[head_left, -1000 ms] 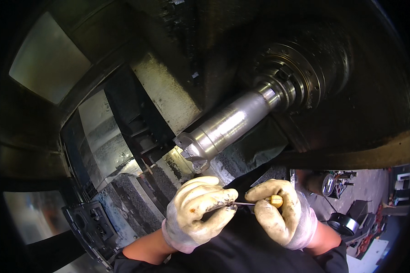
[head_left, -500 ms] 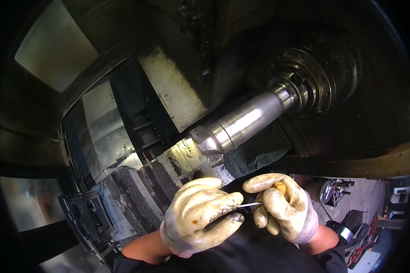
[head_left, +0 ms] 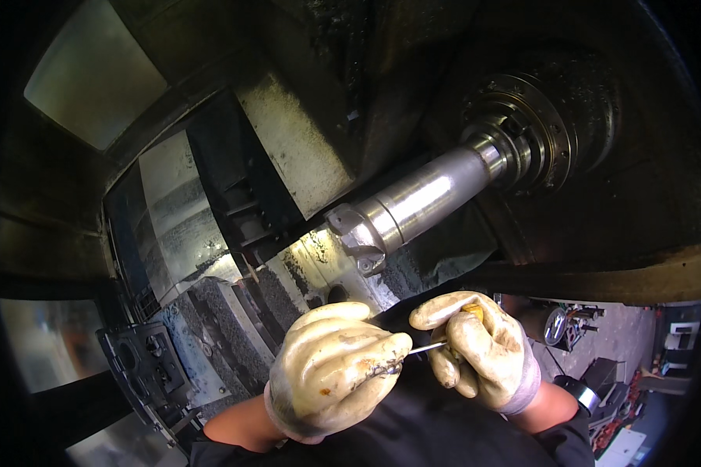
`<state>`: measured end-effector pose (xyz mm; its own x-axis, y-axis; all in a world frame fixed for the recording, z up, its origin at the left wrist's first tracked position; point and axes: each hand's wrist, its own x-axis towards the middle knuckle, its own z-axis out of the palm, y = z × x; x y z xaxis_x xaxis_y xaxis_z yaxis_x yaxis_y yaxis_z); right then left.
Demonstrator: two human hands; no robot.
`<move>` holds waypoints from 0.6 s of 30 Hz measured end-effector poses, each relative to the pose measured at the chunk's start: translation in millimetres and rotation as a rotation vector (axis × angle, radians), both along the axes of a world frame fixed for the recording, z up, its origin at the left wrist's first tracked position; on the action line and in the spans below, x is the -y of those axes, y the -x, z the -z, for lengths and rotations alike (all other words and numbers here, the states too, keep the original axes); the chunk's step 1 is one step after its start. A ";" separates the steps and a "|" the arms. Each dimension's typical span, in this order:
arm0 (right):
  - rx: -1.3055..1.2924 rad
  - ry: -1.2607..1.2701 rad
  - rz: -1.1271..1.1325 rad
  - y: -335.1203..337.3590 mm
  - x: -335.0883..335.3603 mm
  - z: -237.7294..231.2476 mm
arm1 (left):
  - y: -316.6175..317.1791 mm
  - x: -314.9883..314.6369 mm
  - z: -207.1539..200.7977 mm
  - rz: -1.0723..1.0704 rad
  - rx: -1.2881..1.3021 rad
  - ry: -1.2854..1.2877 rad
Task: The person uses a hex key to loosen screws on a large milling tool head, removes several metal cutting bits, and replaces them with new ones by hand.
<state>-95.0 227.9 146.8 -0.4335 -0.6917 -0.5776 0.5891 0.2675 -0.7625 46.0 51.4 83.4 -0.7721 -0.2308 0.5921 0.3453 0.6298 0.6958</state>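
Both my hands wear stained, cream-coloured gloves and meet in front of my dark clothing. My right hand (head_left: 481,349) is closed around a small tool, and its yellow part (head_left: 473,312) shows between thumb and fingers. A thin metal shaft (head_left: 427,347) spans the gap between the hands. Its left end disappears into the fingertips of my left hand (head_left: 336,372), which is closed on it; whether they hold anything else is hidden. Just beyond the hands is the head of a milling cutter (head_left: 360,241) with cutting pockets, on a thick, shiny bar (head_left: 432,194).
The bar runs back right into a round machine spindle (head_left: 522,144). Metal guard plates (head_left: 181,206) and a chip-covered machine bed (head_left: 230,342) lie to the left. A black control-like panel (head_left: 148,366) stands at lower left. Assorted equipment (head_left: 576,327) is outside at the right.
My left hand's fingers have drawn closer together around the shaft's end, and the hand has shifted slightly left. My right hand has moved slightly left and up, keeping its hold.
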 end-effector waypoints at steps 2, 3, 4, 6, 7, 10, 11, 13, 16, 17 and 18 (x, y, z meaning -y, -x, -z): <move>-0.059 0.035 0.032 -5.5 -0.2 4.9 | -0.3 2.8 -6.2 0.033 0.046 -0.050; -0.096 0.074 0.041 -8.1 0.2 7.2 | -1.1 3.6 -8.5 0.047 0.070 -0.074; -0.121 0.106 0.038 -9.4 -0.1 8.9 | -1.9 2.5 -3.2 0.030 0.029 -0.102; -0.166 0.160 0.026 -10.8 -1.1 12.0 | -0.1 -0.1 10.8 0.000 -0.060 -0.161; -0.182 0.183 0.014 -11.2 -1.5 13.3 | -1.6 0.4 7.4 -0.004 -0.007 -0.194; -0.304 0.153 -0.041 -11.8 0.8 17.9 | -4.2 -2.7 10.5 -0.107 0.032 -0.151; -0.386 0.178 -0.072 -11.2 1.1 19.6 | -7.8 -12.5 14.4 -0.153 0.125 -0.369; -0.518 0.207 -0.121 -9.0 2.4 23.3 | -3.0 -12.9 27.5 -0.172 0.033 -0.350; -0.636 0.200 -0.181 -8.4 9.0 29.0 | 2.4 -4.2 51.8 -0.181 -0.139 -0.190; -0.700 0.190 -0.198 -7.4 12.3 30.7 | 5.3 -0.6 56.2 -0.189 -0.156 -0.126; -0.753 0.185 -0.220 -6.6 16.4 32.2 | 5.2 2.2 59.5 -0.207 -0.164 -0.059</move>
